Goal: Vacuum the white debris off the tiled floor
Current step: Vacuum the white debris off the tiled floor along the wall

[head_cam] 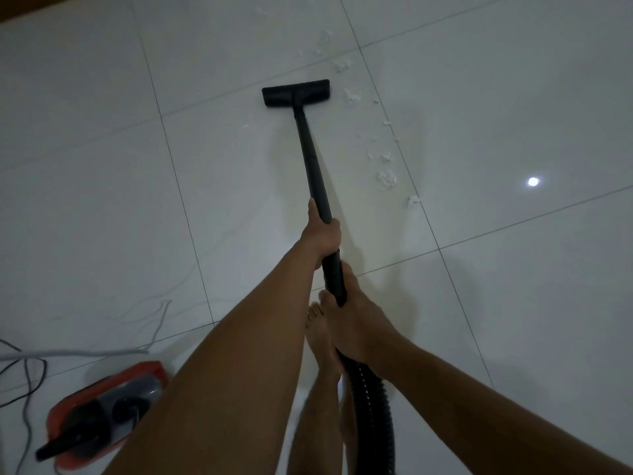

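Debris (pixel 387 178) lay right of the nozzle (pixel 296 93); left hand (pixel 323 234) and right hand (pixel 356 323) gripped the wand (pixel 308 149); vacuum (pixel 109 406) and cords (pixel 30 371) lay on the floor (pixel 102 200), near left.

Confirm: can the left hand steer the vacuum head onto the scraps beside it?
Probably yes. The left hand grips the wand, the vacuum head sits just left of the white scraps, and only bare tile lies between them.
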### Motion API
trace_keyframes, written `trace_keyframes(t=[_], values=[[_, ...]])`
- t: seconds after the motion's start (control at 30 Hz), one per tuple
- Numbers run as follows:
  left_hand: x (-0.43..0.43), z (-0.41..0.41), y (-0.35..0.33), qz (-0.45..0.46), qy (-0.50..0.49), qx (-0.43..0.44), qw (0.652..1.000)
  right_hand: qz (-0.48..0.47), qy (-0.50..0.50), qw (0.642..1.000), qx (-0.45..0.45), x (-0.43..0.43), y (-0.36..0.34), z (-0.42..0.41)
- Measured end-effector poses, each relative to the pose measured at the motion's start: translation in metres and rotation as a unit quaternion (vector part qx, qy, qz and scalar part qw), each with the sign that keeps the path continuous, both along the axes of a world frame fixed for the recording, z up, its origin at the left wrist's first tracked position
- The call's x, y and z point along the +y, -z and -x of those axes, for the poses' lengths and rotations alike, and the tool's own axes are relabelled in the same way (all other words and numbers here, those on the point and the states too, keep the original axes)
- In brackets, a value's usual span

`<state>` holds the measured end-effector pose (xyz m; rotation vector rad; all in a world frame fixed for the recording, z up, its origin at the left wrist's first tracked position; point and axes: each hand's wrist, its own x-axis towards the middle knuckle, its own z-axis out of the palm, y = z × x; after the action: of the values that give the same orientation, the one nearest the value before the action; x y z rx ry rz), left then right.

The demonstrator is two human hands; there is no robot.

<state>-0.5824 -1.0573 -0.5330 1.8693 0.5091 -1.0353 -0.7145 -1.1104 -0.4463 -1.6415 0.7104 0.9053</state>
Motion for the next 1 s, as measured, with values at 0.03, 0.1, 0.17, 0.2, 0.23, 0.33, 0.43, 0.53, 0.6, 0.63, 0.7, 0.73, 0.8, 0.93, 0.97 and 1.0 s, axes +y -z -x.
trace_keyframes(t=[0.03, 0.1, 0.17, 0.2, 0.23, 0.33, 0.43, 0.53, 0.6, 0.63, 0.7, 0.73, 0.8, 0.93, 0.97, 1.0], values=[[0.000, 0.001, -0.002, 0.000, -0.002, 0.000, 1.000, -0.002, 0.001, 1.000, 0.000, 0.000, -0.001, 0.002], [0.000, 0.007, -0.005, 0.000, -0.005, 0.001, 1.000, -0.008, -0.002, 1.000, 0.002, 0.000, -0.003, 0.006], [0.000, 0.015, -0.009, 0.000, -0.009, 0.006, 1.000, -0.012, -0.008, 1.000, -0.003, -0.001, -0.006, 0.012], [0.000, 0.019, -0.012, 0.001, -0.012, 0.010, 1.000, -0.014, -0.011, 1.000, -0.005, -0.003, -0.008, 0.016], [0.000, 0.022, -0.014, 0.001, -0.013, 0.014, 1.000, -0.016, -0.015, 1.000, -0.006, -0.004, -0.010, 0.019], [-0.001, 0.028, -0.023, 0.000, -0.018, 0.027, 0.999, -0.018, -0.030, 0.999, -0.004, -0.010, -0.018, 0.022], [-0.003, 0.020, -0.030, 0.001, -0.019, 0.040, 0.999, -0.009, -0.047, 0.999, -0.017, -0.013, -0.020, 0.013], [-0.002, 0.006, -0.032, -0.007, -0.014, 0.038, 0.999, -0.008, -0.056, 0.998, -0.027, -0.015, -0.023, -0.001], [-0.002, -0.003, -0.029, -0.011, -0.013, 0.040, 0.999, -0.021, -0.052, 0.998, -0.027, -0.015, -0.025, -0.010], [-0.001, -0.008, -0.027, -0.012, -0.012, 0.042, 0.999, -0.024, -0.054, 0.998, -0.028, -0.016, -0.024, -0.014], [-0.001, -0.018, -0.023, -0.010, -0.014, 0.044, 0.999, -0.023, -0.056, 0.998, -0.022, -0.015, -0.018, -0.022], [-0.001, -0.022, -0.020, -0.008, -0.015, 0.044, 0.999, -0.019, -0.059, 0.998, -0.020, -0.014, -0.015, -0.025], [-0.002, -0.033, -0.015, -0.006, -0.014, 0.041, 0.999, -0.008, -0.067, 0.997, -0.025, -0.013, -0.008, -0.034], [-0.003, -0.063, -0.007, -0.009, -0.015, 0.040, 0.999, 0.004, -0.070, 0.997, -0.023, -0.013, 0.000, -0.063], [-0.003, -0.072, -0.006, -0.007, -0.017, 0.039, 0.999, 0.002, -0.063, 0.998, -0.011, -0.012, 0.001, -0.073], [-0.002, -0.081, -0.006, -0.006, -0.018, 0.038, 0.999, -0.001, -0.056, 0.998, 0.001, -0.012, 0.000, -0.082]])
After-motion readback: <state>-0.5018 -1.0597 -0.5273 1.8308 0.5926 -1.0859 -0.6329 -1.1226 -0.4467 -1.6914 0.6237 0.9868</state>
